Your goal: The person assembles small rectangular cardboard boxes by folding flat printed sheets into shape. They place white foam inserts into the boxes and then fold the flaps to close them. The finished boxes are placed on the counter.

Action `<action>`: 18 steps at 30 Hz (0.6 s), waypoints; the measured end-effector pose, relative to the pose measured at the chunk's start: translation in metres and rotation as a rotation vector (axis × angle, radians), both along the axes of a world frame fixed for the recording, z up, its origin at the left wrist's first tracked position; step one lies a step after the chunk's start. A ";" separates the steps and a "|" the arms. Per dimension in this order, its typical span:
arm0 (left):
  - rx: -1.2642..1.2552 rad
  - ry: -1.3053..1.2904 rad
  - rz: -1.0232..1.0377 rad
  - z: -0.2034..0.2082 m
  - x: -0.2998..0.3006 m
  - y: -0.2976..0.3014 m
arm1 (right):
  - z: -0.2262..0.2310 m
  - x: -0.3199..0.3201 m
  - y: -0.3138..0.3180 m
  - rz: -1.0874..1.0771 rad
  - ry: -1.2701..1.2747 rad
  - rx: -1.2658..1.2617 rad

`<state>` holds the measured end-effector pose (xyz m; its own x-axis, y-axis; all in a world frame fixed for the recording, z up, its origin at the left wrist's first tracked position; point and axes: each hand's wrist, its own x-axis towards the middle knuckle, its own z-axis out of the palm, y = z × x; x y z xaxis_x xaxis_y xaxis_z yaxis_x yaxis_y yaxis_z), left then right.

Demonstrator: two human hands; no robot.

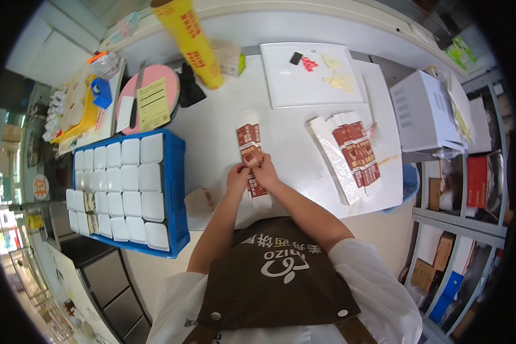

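A long, flat brown-and-white printed packaging sleeve (248,136) lies lengthwise in front of me on the white table (223,123). My left hand (238,177) and my right hand (264,174) meet at its middle, fingers bent and closed on it from either side. Whether it is one sleeve or a few layered ones, I cannot tell. Off to the right lies a fanned pile of matching flat sleeves (356,153), apart from my hands. Near my left forearm, a small whitish piece with a brown patch (199,202) rests at the table's front edge.
On the left stands a blue crate (178,195) packed with white-lidded boxes (114,203). Behind it are a pink round board (155,74), a knife (133,112) and a yellow roll (192,46). A white tray (286,86) holds small red and pale pieces; a white appliance (421,114) stands far right.
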<state>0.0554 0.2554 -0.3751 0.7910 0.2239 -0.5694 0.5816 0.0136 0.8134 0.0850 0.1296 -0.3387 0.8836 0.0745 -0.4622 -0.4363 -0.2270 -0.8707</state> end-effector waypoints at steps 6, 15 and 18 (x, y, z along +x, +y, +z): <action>-0.120 -0.265 -0.170 0.041 -0.001 -0.049 | 0.054 0.001 -0.080 0.073 -0.138 0.134; -0.155 -0.127 -0.546 0.057 -0.014 -0.196 | 0.086 -0.001 -0.363 -0.252 -0.239 0.001; 0.099 -0.024 -0.506 0.060 -0.016 -0.244 | 0.073 0.007 -0.420 -0.275 -0.073 0.054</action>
<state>0.0391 0.0117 -0.3154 0.8269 -0.1388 -0.5449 0.4763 -0.3424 0.8099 0.0924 -0.2907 -0.2661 0.9050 -0.1497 -0.3981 -0.4104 -0.0613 -0.9099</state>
